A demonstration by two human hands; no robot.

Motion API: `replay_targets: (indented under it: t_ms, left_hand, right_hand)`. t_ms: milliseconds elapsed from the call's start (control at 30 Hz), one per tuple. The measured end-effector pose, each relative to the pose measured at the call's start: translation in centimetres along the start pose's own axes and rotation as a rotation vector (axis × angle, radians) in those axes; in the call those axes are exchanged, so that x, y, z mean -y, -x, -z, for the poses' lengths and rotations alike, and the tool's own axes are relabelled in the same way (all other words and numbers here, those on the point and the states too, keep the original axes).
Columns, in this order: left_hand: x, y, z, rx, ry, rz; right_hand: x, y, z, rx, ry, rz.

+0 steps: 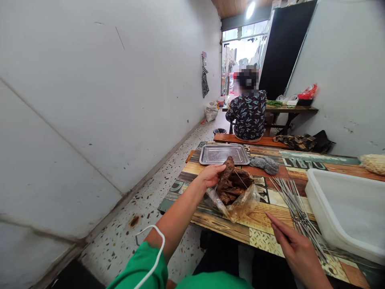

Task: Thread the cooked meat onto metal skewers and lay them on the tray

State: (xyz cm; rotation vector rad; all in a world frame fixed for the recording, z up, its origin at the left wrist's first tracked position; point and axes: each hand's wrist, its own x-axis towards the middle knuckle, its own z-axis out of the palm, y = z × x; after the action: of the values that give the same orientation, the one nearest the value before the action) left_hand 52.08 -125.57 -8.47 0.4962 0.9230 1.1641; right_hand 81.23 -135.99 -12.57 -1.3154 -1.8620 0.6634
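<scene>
My left hand (212, 176) is closed on a piece of dark brown meat (228, 165), lifted at the left side of an opened clear plastic bag (240, 206). More dark meat pieces (237, 188) lie inside the bag, with a thin, light, straight line across them that I cannot identify. My right hand (296, 245) hovers over the table's front edge, index finger stretched forward and thumb apart, with nothing visible in it. Just beyond and to its right lies a bunch of metal skewers (296, 208).
A metal tray (224, 154) and a grey knitted glove or cloth (264, 164) lie behind the bag. A white plastic tub (337, 224) stands at the right on the patterned table (216, 218). A person (248, 116) sits ahead on a wooden bench (222, 138).
</scene>
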Motion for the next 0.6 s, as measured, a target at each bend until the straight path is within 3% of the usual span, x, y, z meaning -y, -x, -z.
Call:
replay_targets:
  t_ms: [100,267,400,600]
  left_hand:
    - [-0.3,0.2,0.1,0.03,-0.062,0.005]
    - [-0.7,0.3,0.0,0.082,-0.122,0.044]
    - [-0.8,0.2,-0.2,0.11,-0.139,0.077]
    - [-0.7,-0.3,0.2,0.221,-0.114,0.12]
  right_hand:
    - [0.0,0.0,-0.1,0.031,-0.107,-0.09]
    - [0.4,0.6,-0.2,0.241,-0.401,-0.369]
    - [1.0,1.1,0.0,0.386,-0.478,-0.472]
    - [2.6,0.7,0.8,0.245,-0.513,-0.529]
